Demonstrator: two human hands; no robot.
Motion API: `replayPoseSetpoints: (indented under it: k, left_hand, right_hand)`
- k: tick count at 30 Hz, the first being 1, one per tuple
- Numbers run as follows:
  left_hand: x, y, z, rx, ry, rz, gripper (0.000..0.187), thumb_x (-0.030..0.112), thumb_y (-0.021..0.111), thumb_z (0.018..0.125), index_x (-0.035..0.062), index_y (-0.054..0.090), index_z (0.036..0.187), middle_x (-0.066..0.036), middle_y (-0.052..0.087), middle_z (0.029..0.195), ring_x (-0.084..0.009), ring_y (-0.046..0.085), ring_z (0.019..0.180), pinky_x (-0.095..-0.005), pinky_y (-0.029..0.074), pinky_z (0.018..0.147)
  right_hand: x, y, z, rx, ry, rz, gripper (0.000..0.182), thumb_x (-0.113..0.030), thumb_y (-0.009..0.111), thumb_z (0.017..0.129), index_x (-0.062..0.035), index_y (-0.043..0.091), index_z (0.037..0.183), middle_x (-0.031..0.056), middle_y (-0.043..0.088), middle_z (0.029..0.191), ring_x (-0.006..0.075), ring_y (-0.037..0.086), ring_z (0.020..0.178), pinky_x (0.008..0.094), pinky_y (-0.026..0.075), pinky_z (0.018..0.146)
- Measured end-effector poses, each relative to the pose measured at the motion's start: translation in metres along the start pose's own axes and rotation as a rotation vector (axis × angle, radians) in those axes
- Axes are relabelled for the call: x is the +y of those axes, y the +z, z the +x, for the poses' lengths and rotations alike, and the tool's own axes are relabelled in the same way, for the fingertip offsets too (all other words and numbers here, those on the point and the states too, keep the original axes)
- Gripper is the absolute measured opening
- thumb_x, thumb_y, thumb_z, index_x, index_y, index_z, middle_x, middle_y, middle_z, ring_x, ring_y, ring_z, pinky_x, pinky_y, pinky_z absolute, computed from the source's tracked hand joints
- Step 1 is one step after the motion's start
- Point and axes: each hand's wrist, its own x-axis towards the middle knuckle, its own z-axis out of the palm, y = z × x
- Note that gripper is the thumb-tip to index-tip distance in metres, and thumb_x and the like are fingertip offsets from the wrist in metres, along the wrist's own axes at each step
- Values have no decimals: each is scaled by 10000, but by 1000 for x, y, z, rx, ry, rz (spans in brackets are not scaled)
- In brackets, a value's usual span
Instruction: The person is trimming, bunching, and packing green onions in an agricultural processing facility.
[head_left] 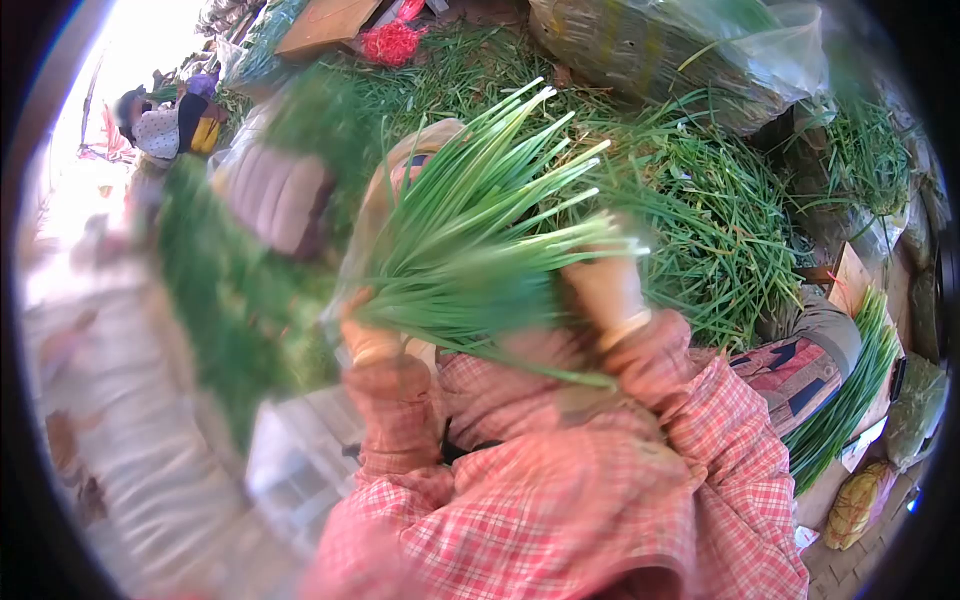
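A loose bunch of long green stalks (480,230) with pale ends spreads between my two hands, above my lap. My left hand (370,325) closes on the green leafy end at the bunch's lower left. On the right, my right hand (608,285) is wrapped round the bunch near its pale ends and is blurred by motion. Both wrists come out of red checked sleeves. One thin stalk hangs below the bunch across my front.
Heaped loose green stalks (730,220) cover the ground ahead and right. A wrapped plastic bundle (680,55) lies at the back. Another green bunch (855,390) rests at far right. A white crate (300,455) stands lower left. Another person (165,125) is at upper left.
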Motion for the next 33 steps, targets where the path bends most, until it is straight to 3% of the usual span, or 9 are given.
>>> replayPoseSetpoints:
  k: [5, 10, 13, 16, 19, 20, 26, 31, 33]
  left_hand:
    - [-2, -17, 9, -181, -113, -217, 227, 135, 512, 803, 18, 539, 996, -153, 586, 983, -272, 549, 901, -393, 453, 816]
    - [-2, -1, 0, -85, -43, -14, 256, 200, 488, 763, 36, 564, 944, -131, 580, 958, -310, 525, 891, -438, 427, 809]
    - [9, 16, -15, -11, 0, 34, 277, 223, 499, 763, 34, 564, 954, -131, 577, 979, -307, 526, 907, -438, 426, 825]
    - [18, 22, -11, 26, 241, 195, 258, 227, 513, 765, 41, 558, 937, -128, 571, 980, -291, 531, 907, -415, 436, 820]
    - [24, 14, 7, 36, 531, 371, 219, 220, 528, 767, 51, 549, 904, -125, 563, 973, -272, 539, 899, -382, 452, 804]
    - [23, 14, 11, 39, 626, 432, 206, 218, 533, 767, 55, 547, 893, -123, 560, 971, -265, 542, 896, -371, 457, 798]
    - [99, 26, 55, -418, 142, -550, 298, 320, 408, 852, 54, 536, 896, -115, 561, 827, -244, 525, 771, -403, 437, 753]
    - [88, 29, 60, -460, -15, -593, 277, 328, 379, 853, 75, 485, 817, -97, 534, 751, -240, 507, 743, -421, 429, 727]
    - [87, 49, 47, 110, 91, -362, 239, 306, 404, 850, 88, 468, 775, -69, 516, 715, -210, 497, 720, -405, 426, 704]
  right_hand:
    - [28, -31, 3, 30, 199, 183, 150, -152, 620, 681, -56, 621, 797, 158, 556, 726, 321, 552, 707, 390, 440, 645]
    - [-21, -40, 6, -98, -79, -428, 503, -529, 610, 669, -118, 615, 960, 86, 543, 987, 300, 458, 969, 474, 340, 791]
    - [-8, 11, 7, 146, -238, -224, 391, -417, 582, 735, -96, 598, 957, 122, 558, 958, 315, 505, 889, 448, 370, 798]
    - [9, 45, 14, -118, 6, 139, 259, -266, 540, 773, -72, 594, 935, 147, 577, 920, 330, 536, 853, 432, 398, 786]
    - [9, 15, 9, 4, -320, -84, 205, -168, 508, 772, -59, 592, 923, 155, 593, 870, 329, 550, 847, 421, 423, 747]
    - [10, 13, 12, -28, -152, 62, 201, -188, 489, 802, -58, 585, 921, 168, 592, 874, 348, 553, 830, 428, 433, 717]
    - [-1, -57, 34, -159, 211, 102, 297, -288, 454, 873, -24, 556, 963, 219, 593, 875, 408, 556, 803, 439, 453, 683]
    - [68, -102, 5, -40, 309, 34, 323, -257, 515, 840, 11, 556, 1014, 215, 601, 931, 407, 562, 828, 430, 452, 712]
    - [95, -127, -7, -89, 303, -336, 297, -228, 536, 817, -11, 567, 1017, 190, 602, 894, 388, 571, 822, 427, 456, 692]
